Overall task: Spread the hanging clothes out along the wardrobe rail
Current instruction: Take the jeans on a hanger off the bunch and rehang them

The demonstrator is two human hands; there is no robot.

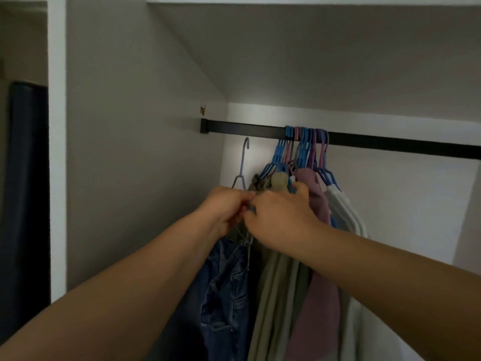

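Observation:
A black wardrobe rail runs from the left wall to the right. Several blue and pink hangers are bunched on it near the middle, with olive, mauve and white clothes. A grey hanger with blue jeans is off the rail, its hook below the bar. My left hand pinches that hanger's shoulder. My right hand grips beside it, thumb resting on the olive garment's hanger.
The wardrobe's left wall stands close to the jeans. A sloped ceiling panel sits above the rail. The rail is bare left of the bunch and also on the right. A dark panel lies outside the frame at left.

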